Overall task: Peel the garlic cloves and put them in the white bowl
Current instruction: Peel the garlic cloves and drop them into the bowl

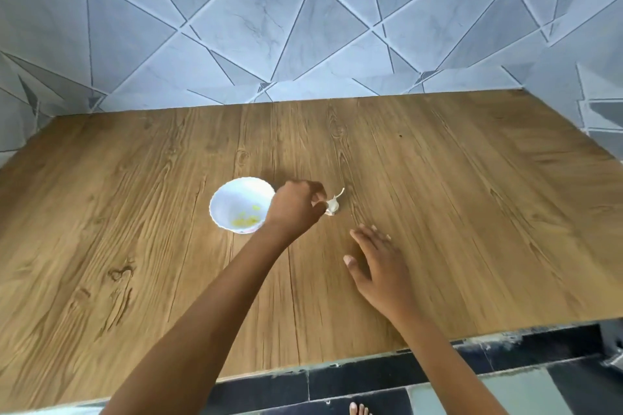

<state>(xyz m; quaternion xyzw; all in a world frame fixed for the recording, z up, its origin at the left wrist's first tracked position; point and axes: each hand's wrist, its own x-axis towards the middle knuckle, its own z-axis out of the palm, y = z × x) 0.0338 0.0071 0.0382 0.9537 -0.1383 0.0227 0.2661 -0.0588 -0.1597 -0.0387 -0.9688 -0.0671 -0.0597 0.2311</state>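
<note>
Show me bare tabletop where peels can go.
Bare wood runs right of the garlic and right hand to the table edge, and left of the white bowl. Crowded: the centre, where the left hand pinches the garlic beside the bowl.

Countertop (438, 212), centre of frame: wood-grain finish, matt, with knots and grain lines. Wall tiles (236, 27) up top: marble-look, smooth, slight sheen. White bowl (229, 199): smooth, glossy; plastic or ceramic, can't tell. Garlic (333, 205): dry papery skin. Floor tiles (337, 384), bottom edge: dark, smooth.
</note>
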